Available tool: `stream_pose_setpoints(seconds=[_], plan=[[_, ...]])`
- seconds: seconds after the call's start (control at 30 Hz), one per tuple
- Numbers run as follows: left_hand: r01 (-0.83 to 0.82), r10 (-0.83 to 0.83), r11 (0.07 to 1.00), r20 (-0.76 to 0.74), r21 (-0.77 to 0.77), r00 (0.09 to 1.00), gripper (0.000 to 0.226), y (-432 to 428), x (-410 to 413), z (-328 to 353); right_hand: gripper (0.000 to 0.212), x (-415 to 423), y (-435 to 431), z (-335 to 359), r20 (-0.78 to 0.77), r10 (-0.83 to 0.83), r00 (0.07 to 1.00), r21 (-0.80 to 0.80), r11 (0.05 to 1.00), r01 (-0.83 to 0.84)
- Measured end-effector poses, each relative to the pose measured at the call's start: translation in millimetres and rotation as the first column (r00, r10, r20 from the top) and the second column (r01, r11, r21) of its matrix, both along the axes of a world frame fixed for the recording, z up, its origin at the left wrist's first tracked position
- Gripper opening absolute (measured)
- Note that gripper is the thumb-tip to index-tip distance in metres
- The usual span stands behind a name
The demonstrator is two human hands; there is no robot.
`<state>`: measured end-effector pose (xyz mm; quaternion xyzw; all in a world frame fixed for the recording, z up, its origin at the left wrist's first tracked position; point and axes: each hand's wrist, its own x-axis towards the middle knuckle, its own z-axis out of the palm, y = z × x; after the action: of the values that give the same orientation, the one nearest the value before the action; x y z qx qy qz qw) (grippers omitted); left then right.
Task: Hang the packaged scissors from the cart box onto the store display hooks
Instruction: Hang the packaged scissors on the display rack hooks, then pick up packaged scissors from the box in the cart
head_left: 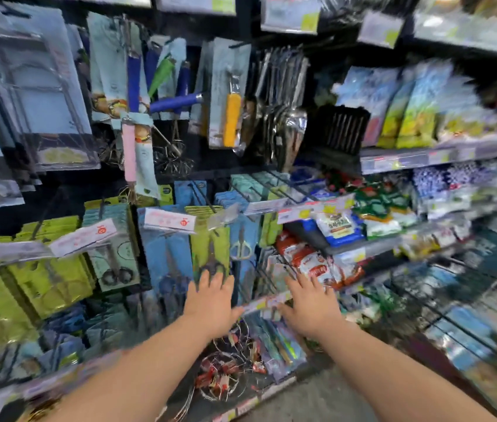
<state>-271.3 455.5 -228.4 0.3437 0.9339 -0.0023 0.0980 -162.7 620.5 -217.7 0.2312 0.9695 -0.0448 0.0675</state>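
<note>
Head view, blurred by motion: packaged scissors [210,251] are seen hanging in rows on display hooks [201,197], just above the left hand [210,303]. Snack shelves [423,156] are ranged to the right, and bare floor [317,400] is seen beneath the arms. Both hands are spread flat, nothing held; a price strip [267,302] is set between them, beside the right hand [311,303].
</note>
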Motion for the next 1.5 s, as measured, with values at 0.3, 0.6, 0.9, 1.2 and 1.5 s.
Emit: stream_pose_setpoints(seconds=[0.3,0.6,0.9,1.2,1.5], plan=[[0.182,-0.182,0.983,0.050,0.002,0.982,0.077,131.6,116.8,9.6,0.064,155.5,95.5,6.3,-0.026,-0.191,0.981,-0.010,0.982,0.190],[0.399,-0.398,0.917,0.112,0.009,0.911,0.075,286.8,276.9,-2.4,0.063,337.6,220.7,-1.5,0.024,-0.457,0.889,-0.021,0.889,0.457],[0.524,-0.515,0.849,0.112,-0.072,0.850,0.075,371.6,324.6,-14.4,0.060,403.9,286.3,-22.8,0.040,-0.595,0.802,-0.109,0.796,0.596],[0.611,-0.602,0.790,0.122,-0.052,0.789,0.075,484.8,301.9,-41.7,0.060,387.4,380.0,-37.9,0.091,-0.667,0.739,-0.128,0.728,0.673],[0.686,-0.668,0.717,0.163,-0.121,0.726,0.074,602.5,213.5,-67.9,0.061,319.4,481.8,-67.0,0.157,-0.743,0.651,-0.177,0.627,0.758]])
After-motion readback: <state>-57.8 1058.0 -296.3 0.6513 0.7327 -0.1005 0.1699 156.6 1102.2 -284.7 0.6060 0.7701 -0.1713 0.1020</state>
